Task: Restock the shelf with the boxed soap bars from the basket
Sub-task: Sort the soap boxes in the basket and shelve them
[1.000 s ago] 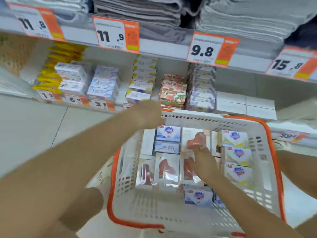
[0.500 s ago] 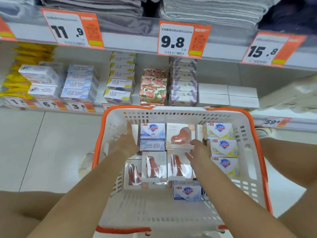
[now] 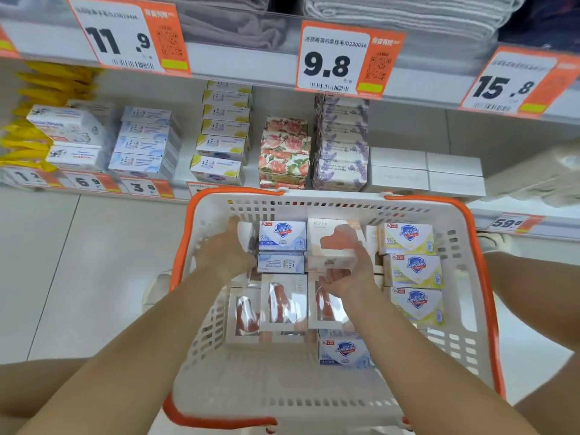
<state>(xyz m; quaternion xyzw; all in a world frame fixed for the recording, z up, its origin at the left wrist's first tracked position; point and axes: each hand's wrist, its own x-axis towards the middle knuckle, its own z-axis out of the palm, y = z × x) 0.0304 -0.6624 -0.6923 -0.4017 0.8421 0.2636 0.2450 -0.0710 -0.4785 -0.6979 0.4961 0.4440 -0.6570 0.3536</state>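
Observation:
A white basket with an orange rim [image 3: 483, 277] stands in front of the shelf [image 3: 251, 62]. It holds blue Safeguard boxes [image 3: 282, 235], yellow Safeguard boxes [image 3: 411, 271] and white window boxes of pink soap [image 3: 282, 304]. My left hand [image 3: 224, 254] reaches in at the basket's left side, fingers stretched against a partly hidden white box [image 3: 247, 233]. My right hand [image 3: 350, 273] grips a white window box of pink soap [image 3: 329, 243] in the middle of the basket, tilted up off the others.
The low shelf behind carries stacks of blue boxes [image 3: 144, 142], yellow boxes [image 3: 224, 133], floral soaps [image 3: 284, 152], lavender soaps [image 3: 342, 142] and plain white boxes [image 3: 426, 171]. Folded towels [image 3: 392, 14] lie above the price tags. My leg [image 3: 533, 284] is right of the basket.
My left hand came back from the shelf and dropped into the basket's left side. The right hand closed on a pink soap box and tipped it up. The view shifted right.

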